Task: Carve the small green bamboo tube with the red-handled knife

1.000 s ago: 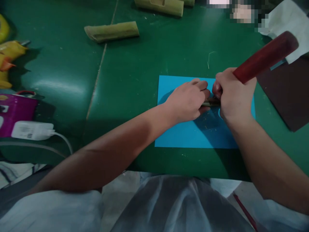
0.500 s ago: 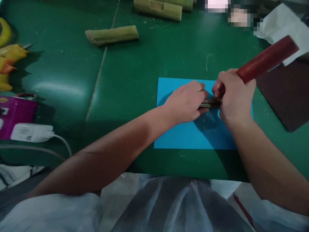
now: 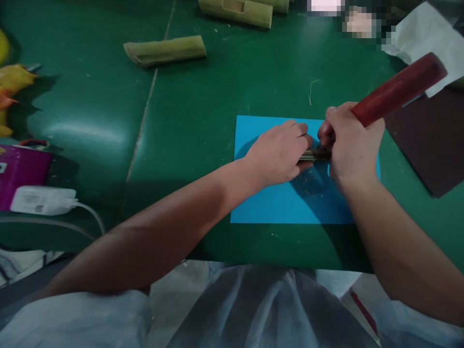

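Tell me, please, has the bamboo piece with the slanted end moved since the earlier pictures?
No. The bamboo piece lies across the same part of the table seam as before.

- Your green table (image 3: 188,111) carries a blue sheet (image 3: 268,205), flat near your edge.
- Beyond and left of that sheet, you have a slant-cut bamboo piece (image 3: 166,51).
- Farther beyond it, your notched bamboo piece (image 3: 250,16).
- Right of it, your dark brown sheet (image 3: 431,150).
- Well left of it, your purple box (image 3: 27,169).
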A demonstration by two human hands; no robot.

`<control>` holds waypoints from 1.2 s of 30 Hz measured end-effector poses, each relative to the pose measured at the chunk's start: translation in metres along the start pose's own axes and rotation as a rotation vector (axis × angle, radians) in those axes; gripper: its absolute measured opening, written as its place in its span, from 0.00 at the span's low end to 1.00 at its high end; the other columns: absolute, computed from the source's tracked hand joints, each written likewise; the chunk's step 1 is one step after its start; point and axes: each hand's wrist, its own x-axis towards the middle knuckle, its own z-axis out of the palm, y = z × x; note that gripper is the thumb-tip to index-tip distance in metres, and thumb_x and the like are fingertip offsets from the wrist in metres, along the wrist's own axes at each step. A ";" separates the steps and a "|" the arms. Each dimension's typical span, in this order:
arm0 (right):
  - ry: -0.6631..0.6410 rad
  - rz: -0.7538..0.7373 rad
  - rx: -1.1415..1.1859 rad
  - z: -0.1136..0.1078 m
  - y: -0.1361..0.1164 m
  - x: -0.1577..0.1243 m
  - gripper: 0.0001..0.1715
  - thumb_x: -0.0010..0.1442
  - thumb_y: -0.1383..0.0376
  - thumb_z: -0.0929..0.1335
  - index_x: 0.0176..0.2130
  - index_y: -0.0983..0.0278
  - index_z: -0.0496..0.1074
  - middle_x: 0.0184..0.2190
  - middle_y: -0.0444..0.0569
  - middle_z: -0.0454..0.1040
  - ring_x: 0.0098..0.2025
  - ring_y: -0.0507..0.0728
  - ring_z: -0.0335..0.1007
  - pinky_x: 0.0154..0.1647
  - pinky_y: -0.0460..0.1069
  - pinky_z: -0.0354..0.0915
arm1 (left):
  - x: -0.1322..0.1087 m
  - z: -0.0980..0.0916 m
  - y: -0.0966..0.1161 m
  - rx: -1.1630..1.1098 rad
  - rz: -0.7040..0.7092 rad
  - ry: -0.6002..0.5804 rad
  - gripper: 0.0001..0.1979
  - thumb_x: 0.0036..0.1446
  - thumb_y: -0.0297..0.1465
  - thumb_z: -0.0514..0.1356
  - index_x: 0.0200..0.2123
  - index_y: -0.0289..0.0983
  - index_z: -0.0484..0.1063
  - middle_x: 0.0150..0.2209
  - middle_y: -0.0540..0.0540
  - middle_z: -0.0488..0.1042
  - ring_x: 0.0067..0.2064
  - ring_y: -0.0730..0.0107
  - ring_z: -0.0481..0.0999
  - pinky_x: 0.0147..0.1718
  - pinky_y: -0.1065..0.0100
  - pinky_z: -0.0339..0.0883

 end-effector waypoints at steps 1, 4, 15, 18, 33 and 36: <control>-0.005 0.006 -0.002 0.000 0.000 0.000 0.30 0.70 0.76 0.71 0.21 0.55 0.65 0.19 0.41 0.62 0.23 0.54 0.54 0.31 0.55 0.58 | 0.000 -0.001 0.001 0.003 -0.006 -0.011 0.13 0.80 0.35 0.64 0.58 0.36 0.83 0.61 0.35 0.85 0.66 0.41 0.84 0.60 0.50 0.79; -0.017 0.031 -0.016 -0.001 -0.001 0.000 0.30 0.71 0.75 0.73 0.22 0.55 0.64 0.21 0.40 0.62 0.24 0.54 0.54 0.32 0.55 0.59 | 0.002 -0.006 0.005 0.021 -0.033 -0.075 0.15 0.80 0.35 0.65 0.60 0.34 0.84 0.62 0.33 0.84 0.67 0.38 0.84 0.61 0.48 0.80; -0.035 -0.040 -0.059 0.005 0.001 -0.006 0.28 0.64 0.76 0.73 0.23 0.54 0.60 0.22 0.38 0.56 0.26 0.53 0.48 0.30 0.54 0.52 | 0.003 0.004 -0.008 -0.052 0.039 0.009 0.14 0.75 0.36 0.70 0.57 0.37 0.85 0.63 0.35 0.86 0.68 0.39 0.85 0.68 0.46 0.81; -0.050 0.045 -0.066 0.004 -0.002 -0.008 0.30 0.63 0.75 0.73 0.21 0.54 0.57 0.21 0.37 0.51 0.25 0.53 0.44 0.29 0.54 0.50 | 0.003 0.006 -0.010 -0.051 0.057 0.005 0.14 0.74 0.36 0.71 0.57 0.35 0.85 0.60 0.34 0.86 0.66 0.38 0.86 0.68 0.44 0.81; 0.001 0.013 -0.054 -0.002 -0.004 -0.006 0.26 0.68 0.68 0.71 0.21 0.55 0.63 0.20 0.42 0.60 0.24 0.55 0.53 0.29 0.55 0.55 | 0.000 -0.002 0.000 -0.019 -0.008 -0.029 0.13 0.77 0.35 0.66 0.59 0.39 0.84 0.60 0.36 0.85 0.65 0.42 0.84 0.59 0.50 0.79; -0.004 0.011 -0.061 -0.003 -0.002 -0.004 0.28 0.70 0.67 0.72 0.21 0.55 0.61 0.20 0.42 0.58 0.24 0.55 0.54 0.30 0.55 0.56 | 0.000 -0.001 0.000 -0.021 -0.002 -0.012 0.14 0.77 0.35 0.66 0.60 0.38 0.84 0.60 0.36 0.85 0.65 0.41 0.84 0.60 0.50 0.80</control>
